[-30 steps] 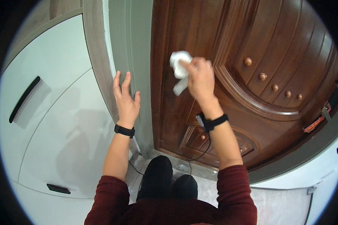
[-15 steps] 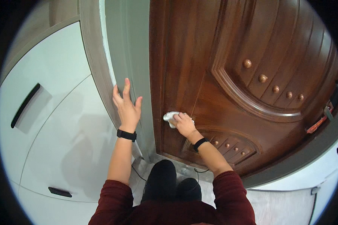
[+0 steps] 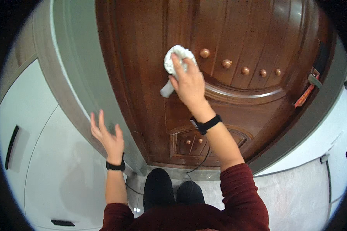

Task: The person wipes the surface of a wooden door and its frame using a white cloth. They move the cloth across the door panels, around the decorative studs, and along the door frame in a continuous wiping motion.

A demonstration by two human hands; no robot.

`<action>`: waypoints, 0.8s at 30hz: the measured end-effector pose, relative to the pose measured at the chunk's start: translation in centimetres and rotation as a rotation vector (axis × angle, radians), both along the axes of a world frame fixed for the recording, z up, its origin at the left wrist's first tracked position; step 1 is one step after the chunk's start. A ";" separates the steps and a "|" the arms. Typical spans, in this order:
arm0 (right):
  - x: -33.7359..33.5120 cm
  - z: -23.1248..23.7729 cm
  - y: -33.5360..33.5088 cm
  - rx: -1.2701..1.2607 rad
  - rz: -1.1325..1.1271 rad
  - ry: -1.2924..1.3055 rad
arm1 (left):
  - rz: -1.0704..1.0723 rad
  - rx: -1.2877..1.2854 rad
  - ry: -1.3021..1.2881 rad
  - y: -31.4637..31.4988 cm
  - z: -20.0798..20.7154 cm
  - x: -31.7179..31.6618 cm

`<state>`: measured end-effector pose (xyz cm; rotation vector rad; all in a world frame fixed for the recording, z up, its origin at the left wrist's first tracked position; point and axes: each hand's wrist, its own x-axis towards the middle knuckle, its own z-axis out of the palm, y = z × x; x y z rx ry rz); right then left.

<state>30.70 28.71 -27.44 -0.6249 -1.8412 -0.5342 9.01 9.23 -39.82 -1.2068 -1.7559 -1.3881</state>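
Note:
A crumpled white cloth [image 3: 176, 54] is pressed against the brown panelled door [image 3: 142, 50], and my right hand [image 3: 190, 82] grips it there. One loose end of the cloth hangs below my thumb. The cloth lies left of a row of round copper-coloured studs [image 3: 226, 64] on the upper panel. My left hand [image 3: 108, 138] is empty with its fingers spread. It is nearest the grey-green door frame [image 3: 79, 61] and its outer edge; whether the fingertips touch it I cannot tell.
White cabinet fronts [image 3: 61, 154] with black handles [image 3: 12, 147] stand on the left. An orange-red item [image 3: 304, 95] hangs by the door's right edge. A thin dark cable [image 3: 199, 166] runs by my knees, above the light floor [image 3: 285, 200].
My right hand has moved the cloth up the door, from beside the lower panel to beside the upper studs. My left hand sits lower and further left in view. The view has shifted right.

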 end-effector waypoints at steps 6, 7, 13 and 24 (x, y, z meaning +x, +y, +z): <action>4.9 -5.1 2.4 0.029 -0.102 -0.050 | -0.469 -0.213 -0.185 -2.7 -6.3 4.5; 6.7 -5.9 2.5 0.027 -0.112 -0.060 | -0.517 -0.198 -0.239 -3.3 -7.4 5.0; 16.4 -8.6 2.2 -0.033 -0.339 -0.163 | -0.532 -0.130 -0.546 -6.0 -11.2 4.6; 23.3 0.6 1.4 0.193 -0.387 0.218 | -0.464 -0.126 -0.462 -7.6 -12.0 1.7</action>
